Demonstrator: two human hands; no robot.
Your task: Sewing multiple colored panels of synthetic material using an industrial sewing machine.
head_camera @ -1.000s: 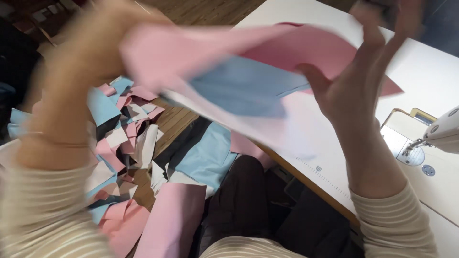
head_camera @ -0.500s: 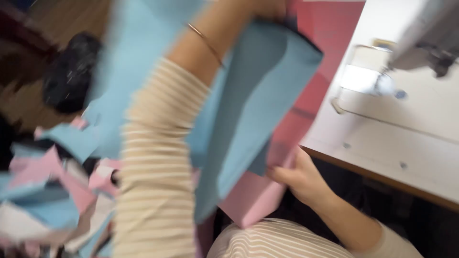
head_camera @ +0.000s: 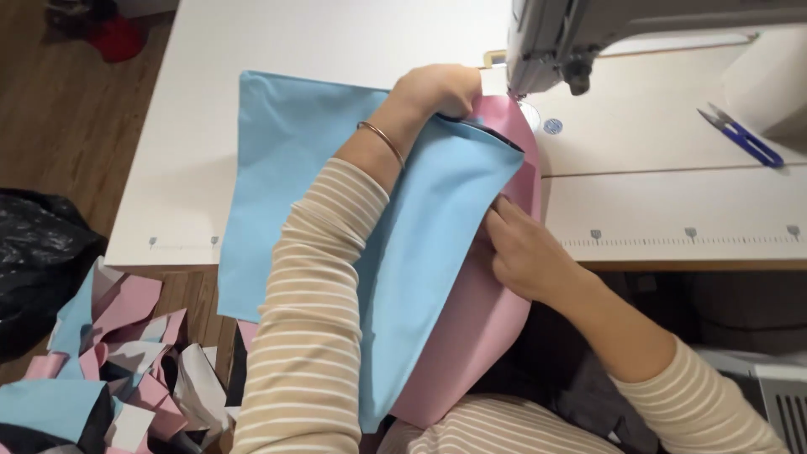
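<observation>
White worktop (head_camera: 336, 34) filled the upper half of the frame, with printed ruler ticks along its near edge at lower right. Wooden floor showed down the left side.

Sewing machine (head_camera: 605, 34), grey, sat at upper right, its head overhanging the worktop; the needle area was just above the top corner of the cloth.

Blue fabric panel (head_camera: 294, 168) lay spread from centre-left of the worktop and draped off the near edge toward the lap. Pink fabric (head_camera: 471, 336) sat beneath it, showing at the right edge and at lower centre. The two layers seemed stacked edge to edge, probably so that one seam could be lined up under the machine.

Scrap heap (head_camera: 109, 361) of pink, blue and white offcuts lay on the floor at lower left, beside a black bag (head_camera: 38, 252).

Left hand (head_camera: 433, 91), upper centre, was curled with its fingers pressed together and closed over the top corner of the blue and pink layers right by the machine's foot, apparently to hold the corner in place. A thin bracelet (head_camera: 382, 139) circled the wrist.

Right hand (head_camera: 525, 252), centre right, had its fingers tucked in between the blue and pink layers at the edge; whether they pinched cloth could not be told.

Blue-handled thread snips (head_camera: 744, 134) lay at far right, well apart from both hands.
</observation>
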